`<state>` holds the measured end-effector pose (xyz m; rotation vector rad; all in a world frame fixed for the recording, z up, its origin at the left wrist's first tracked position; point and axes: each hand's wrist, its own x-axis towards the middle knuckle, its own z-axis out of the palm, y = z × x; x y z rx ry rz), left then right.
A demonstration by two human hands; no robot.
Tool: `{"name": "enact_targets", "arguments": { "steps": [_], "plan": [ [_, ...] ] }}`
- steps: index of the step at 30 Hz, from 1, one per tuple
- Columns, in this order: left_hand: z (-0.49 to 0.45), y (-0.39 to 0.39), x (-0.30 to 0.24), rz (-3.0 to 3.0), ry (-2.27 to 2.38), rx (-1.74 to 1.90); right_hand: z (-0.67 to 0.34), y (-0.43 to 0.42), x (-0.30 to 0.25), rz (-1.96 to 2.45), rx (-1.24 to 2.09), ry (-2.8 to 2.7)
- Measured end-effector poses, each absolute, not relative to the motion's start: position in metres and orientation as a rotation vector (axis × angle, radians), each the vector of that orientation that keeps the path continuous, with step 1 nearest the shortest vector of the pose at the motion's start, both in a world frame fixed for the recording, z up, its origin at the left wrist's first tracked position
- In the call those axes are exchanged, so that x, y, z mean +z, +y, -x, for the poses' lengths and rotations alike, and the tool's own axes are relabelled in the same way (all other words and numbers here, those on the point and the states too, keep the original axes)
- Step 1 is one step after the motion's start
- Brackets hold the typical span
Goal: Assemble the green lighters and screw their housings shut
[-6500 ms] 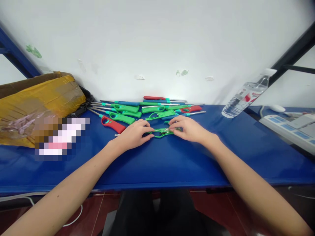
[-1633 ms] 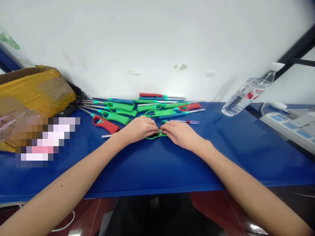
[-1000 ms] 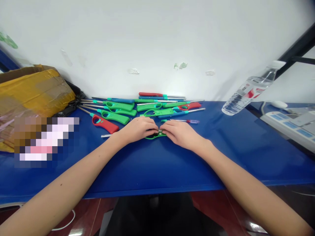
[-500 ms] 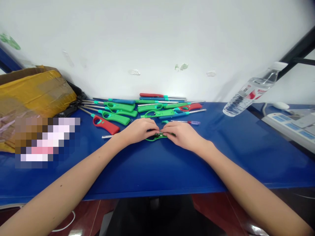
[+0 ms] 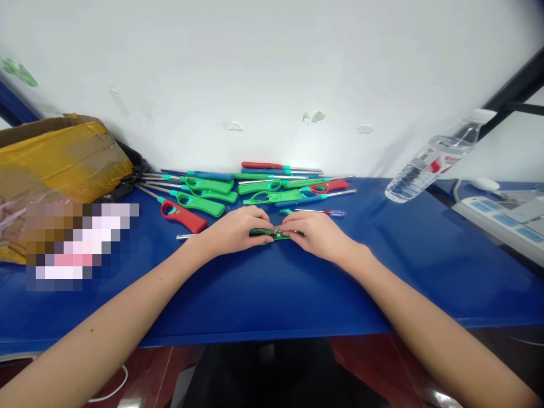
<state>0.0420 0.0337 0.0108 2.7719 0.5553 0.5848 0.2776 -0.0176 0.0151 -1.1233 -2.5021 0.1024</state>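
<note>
Between my hands lies a green lighter handle half [image 5: 278,236], its inner side up with small parts showing in the middle. My left hand [image 5: 243,231] pinches its left end, thumb at the near edge and fingers at the far edge. The fingertips of my right hand [image 5: 317,233] are closed at its right part, over the small inner pieces; what exactly they grip is hidden. Just beyond my right fingers are a small teal piece [image 5: 286,212] and a screwdriver [image 5: 335,212] with a purple handle. A metal tube [image 5: 183,236] sticks out beyond my left wrist.
Several long-necked lighters in green, red and blue, such as a red one [image 5: 185,217], lie along the wall. A taped cardboard box [image 5: 63,158] stands at the left. At the right are a water bottle [image 5: 429,161] and a white device with blue labels [image 5: 501,218].
My left hand has shifted its hold: the thumb has moved down to the near edge of the green handle half, now gripping its left end. My right hand has barely moved.
</note>
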Motion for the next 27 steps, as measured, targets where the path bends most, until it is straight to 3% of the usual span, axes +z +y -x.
{"name": "enact_targets", "arguments": {
  "steps": [14, 27],
  "plan": [
    [-0.041, 0.030, 0.012, -2.925, 0.511, 0.546, -0.281, -0.015, 0.014, 1.100, 0.231, -2.438],
    [-0.044, 0.020, 0.009, -2.885, 0.813, 0.470, -0.281, -0.016, 0.019, 1.136, 0.240, -2.486]
  ]
}}
